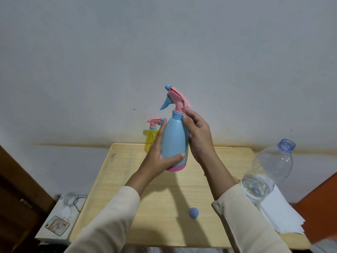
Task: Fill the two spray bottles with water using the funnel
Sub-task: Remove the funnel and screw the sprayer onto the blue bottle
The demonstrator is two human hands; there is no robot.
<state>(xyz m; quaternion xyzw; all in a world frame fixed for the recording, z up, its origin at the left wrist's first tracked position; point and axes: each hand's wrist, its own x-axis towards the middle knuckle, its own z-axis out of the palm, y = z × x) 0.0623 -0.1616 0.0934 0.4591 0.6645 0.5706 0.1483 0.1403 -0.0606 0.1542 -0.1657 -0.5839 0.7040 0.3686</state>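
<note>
Head view: light-blue plastic spray bottle with pink base and pink trigger head (174, 139) is upright over the pale wooden worktop (127, 179). Left hand (160, 157) wraps its fingers (179, 156) round the lower body. Right hand (198, 137) pinches at the collar (177, 115). Judged step: unscrewing the head. Recommend a firm lower grip, bottle kept vertical, turning at the collar only. Small yellow spray bottle (150, 137) waits behind-left of it. No funnel seen.

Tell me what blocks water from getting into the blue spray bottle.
The pink spray head sits on the neck of the blue spray bottle, closing it. The right hand pinches its collar; the left hand grips the body. No funnel is in view.
</note>
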